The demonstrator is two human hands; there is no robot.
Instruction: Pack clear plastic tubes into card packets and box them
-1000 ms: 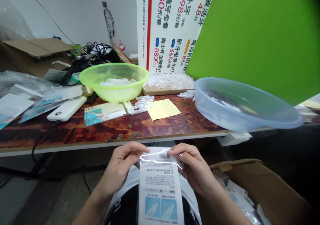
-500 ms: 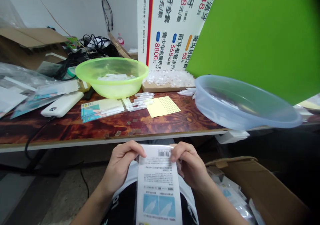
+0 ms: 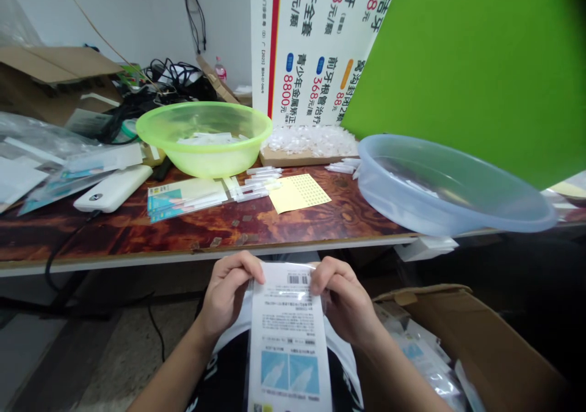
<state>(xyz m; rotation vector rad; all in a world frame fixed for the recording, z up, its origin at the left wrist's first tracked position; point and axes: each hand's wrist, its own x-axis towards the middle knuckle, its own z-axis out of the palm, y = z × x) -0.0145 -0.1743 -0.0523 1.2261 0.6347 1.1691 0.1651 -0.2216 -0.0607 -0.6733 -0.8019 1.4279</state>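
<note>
A clear plastic packet with a printed card inside (image 3: 288, 332) hangs over my lap, below the table edge. Text, a barcode and two blue pictures show on its face. My left hand (image 3: 231, 287) pinches its top left corner between thumb and fingers. At the top right corner my right hand (image 3: 341, 293) grips it the same way. Beyond my hands, on the table, lie a yellow sticker sheet (image 3: 300, 193), several white tubes (image 3: 256, 185) and a few flat packets with blue print (image 3: 183, 198).
A green basin (image 3: 206, 155) holding white pieces and a tilted blue basin (image 3: 453, 198) stand on the table (image 3: 256, 229). Behind them is a cardboard tray (image 3: 306, 155) of small clear parts. A white power bank (image 3: 112, 189) lies left. An open carton (image 3: 467, 326) of packets sits low right.
Both hands keep hold of the packet's top corners. The packet and hands have barely shifted, and the view has tipped slightly.
</note>
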